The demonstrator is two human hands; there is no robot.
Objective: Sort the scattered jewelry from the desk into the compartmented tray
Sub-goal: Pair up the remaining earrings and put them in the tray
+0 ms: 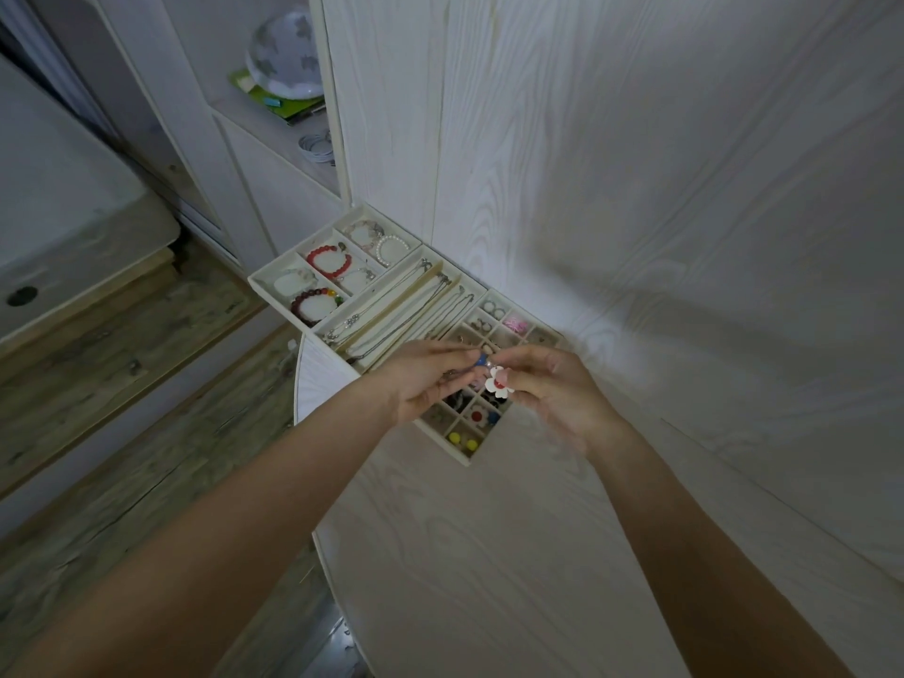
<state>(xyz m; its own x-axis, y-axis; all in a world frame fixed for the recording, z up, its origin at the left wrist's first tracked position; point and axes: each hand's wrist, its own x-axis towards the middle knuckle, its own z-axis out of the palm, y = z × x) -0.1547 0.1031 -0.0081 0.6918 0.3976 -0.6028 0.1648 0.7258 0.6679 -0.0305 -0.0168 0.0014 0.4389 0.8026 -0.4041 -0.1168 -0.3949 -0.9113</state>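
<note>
both hands up over the small-grid end of the compartmented tray (274, 289), which sits at the desk (489, 555) edge against the wall. right hand (553, 391) pinches a white flower earring (499, 382) with a red centre between thumb and fingertips. left hand (425, 379) has fingers curled, pinching a small blue piece (482, 360) right next to the flower; too small to tell what it is. a matching flower earring (478, 415) lies in a grid cell below the hands, yellow beads (462, 440) in the nearest cell. red bracelet (328, 261) and pearl bracelet (391, 250) in the far cells, chain necklaces (391, 315) in the long middle slots.
</note>
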